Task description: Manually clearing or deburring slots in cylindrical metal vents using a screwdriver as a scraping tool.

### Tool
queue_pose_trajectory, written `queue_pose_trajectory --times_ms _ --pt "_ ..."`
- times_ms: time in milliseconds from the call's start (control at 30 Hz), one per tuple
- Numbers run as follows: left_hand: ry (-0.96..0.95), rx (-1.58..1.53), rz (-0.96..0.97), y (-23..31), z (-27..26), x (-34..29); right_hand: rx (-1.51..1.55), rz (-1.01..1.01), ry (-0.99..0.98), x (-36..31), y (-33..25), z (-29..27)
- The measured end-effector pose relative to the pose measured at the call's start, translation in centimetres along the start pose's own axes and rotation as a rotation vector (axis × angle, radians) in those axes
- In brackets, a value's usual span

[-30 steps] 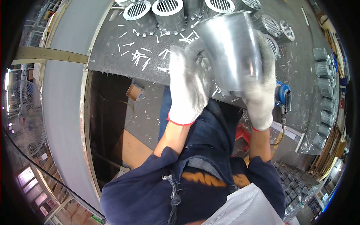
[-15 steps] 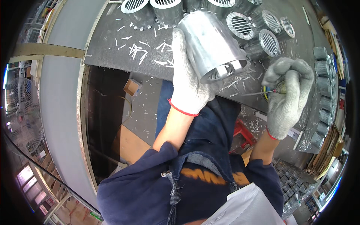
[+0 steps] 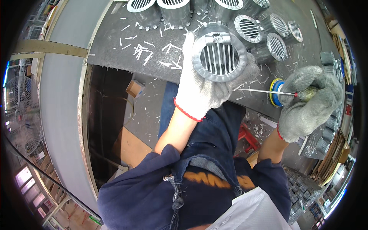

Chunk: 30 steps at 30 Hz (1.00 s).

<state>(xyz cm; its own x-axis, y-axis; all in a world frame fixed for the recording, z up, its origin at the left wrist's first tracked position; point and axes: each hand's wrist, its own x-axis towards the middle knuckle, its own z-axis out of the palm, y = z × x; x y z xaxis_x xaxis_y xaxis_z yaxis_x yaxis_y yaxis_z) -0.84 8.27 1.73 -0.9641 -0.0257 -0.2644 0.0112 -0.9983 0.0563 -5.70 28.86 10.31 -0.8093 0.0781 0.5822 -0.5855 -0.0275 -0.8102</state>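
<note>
A shiny metal cylinder with a slatted round grate (image 3: pixel 219 59) on its end rests in my left hand (image 3: pixel 197 88). My gloved fingers wrap around its side, and the grate, with a small hinge-like piece on its rim, faces up toward me. My right hand (image 3: pixel 312 103), also gloved, is closed around the handle of a thin screwdriver (image 3: pixel 260 91). Its shaft has a red collar at the handle and points left, with the tip near my left hand's fingers. Behind the shaft, a blue and yellow tape roll (image 3: pixel 276 84) is partly hidden by my right hand.
Several similar grated cylinders (image 3: pixel 249 28) stand at the back of the grey worktable (image 3: pixel 111 42). Thin metal strips (image 3: pixel 142 53) lie scattered over it. More cylinders (image 3: pixel 327 58) line the right side. A grey post (image 3: pixel 61 96) rises at left; a red stool (image 3: pixel 249 138) is below.
The cylinder has been tipped so its grate now faces me instead of its side and open end. My right hand has moved right and slightly down with the screwdriver, uncovering the tape roll.
</note>
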Motion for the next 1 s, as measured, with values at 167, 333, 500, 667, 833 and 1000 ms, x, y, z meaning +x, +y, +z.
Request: queue_pose_trajectory --times_ms 167,333,500,667,833,1000 --pt "0.06 0.139 0.131 -0.6 0.0 -0.1 -0.163 -0.071 -0.003 -0.9 0.4 -0.5" --pt "-0.25 -0.234 -0.032 -0.3 -0.3 0.5 -0.239 -0.105 -0.061 -1.7 1.9 -1.3" --pt "-0.083 -0.157 -0.015 -0.3 0.6 0.2 -0.298 -0.116 -0.048 -2.1 1.8 -1.5" --pt "-0.015 -0.143 -0.006 -0.3 1.2 0.2 -0.3 -0.21 0.017 -1.9 1.4 -0.7" --pt "-0.124 0.01 -0.016 0.6 0.9 -0.3 -0.216 -0.165 0.005 -1.5 0.5 -0.5" --pt "-0.117 0.073 0.106 0.8 0.5 -0.7 -0.085 -0.134 -0.181 -1.0 -0.1 -0.1"
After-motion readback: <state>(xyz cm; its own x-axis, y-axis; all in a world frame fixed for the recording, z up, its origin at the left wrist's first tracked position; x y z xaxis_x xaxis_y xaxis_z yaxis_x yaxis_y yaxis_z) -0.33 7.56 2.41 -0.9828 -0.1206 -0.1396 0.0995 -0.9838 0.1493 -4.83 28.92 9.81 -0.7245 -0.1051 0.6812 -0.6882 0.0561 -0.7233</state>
